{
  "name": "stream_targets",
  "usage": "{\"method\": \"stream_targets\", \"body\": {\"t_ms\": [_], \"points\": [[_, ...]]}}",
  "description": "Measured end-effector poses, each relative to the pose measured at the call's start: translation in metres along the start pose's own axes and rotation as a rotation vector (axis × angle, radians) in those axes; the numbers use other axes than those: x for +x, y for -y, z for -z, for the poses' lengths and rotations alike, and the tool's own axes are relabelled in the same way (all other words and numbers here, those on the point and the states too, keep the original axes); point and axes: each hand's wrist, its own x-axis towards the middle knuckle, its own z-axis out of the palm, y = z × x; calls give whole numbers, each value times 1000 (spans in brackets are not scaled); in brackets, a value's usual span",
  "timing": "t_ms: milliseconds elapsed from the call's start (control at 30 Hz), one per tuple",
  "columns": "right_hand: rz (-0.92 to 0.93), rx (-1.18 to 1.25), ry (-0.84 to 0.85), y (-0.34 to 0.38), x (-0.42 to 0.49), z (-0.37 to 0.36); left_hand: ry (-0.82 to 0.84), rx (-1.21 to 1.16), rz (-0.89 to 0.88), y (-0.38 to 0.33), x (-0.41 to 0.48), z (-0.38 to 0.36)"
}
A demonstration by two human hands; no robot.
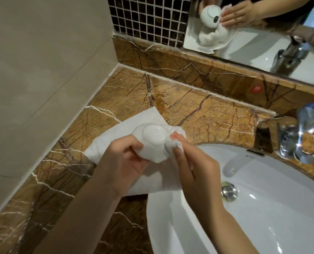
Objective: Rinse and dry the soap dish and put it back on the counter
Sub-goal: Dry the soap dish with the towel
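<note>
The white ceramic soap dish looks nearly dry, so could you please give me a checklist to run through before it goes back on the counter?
1. White ceramic soap dish held securely: ok, the left hand grips it, underside facing up.
2. White paper towel on the dish: ok, the right hand presses a bunched part against its side.
3. Dish fully dry: cannot tell; its inner face is hidden.
4. Space on the brown veined marble counter: ok, bare stone behind the towel.
5. Counter dry: cannot tell; a glossy patch shows near the back wall.
6. Chrome tap off: ok, no water runs into the white basin.
</note>
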Motion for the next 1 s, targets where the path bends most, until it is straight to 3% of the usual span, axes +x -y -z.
{"method": "stream_targets", "body": {"t_ms": [167,400,667,833,1000], "points": [[-41,-65,191,-1,16,14,4,42,90,-11,5,1],[-86,-136,98,-1,20,18,15,150,180,-12,-5,10],[-188,-90,-115,26,-1,-2,-152,96,-218,23,-4,-12],[-117,-224,-132,40,-11,-16,-205,-99,-261,35,-4,-24],[72,-424,-139,45,-18,-20,-193,72,-315,32,-7,-24]]}}
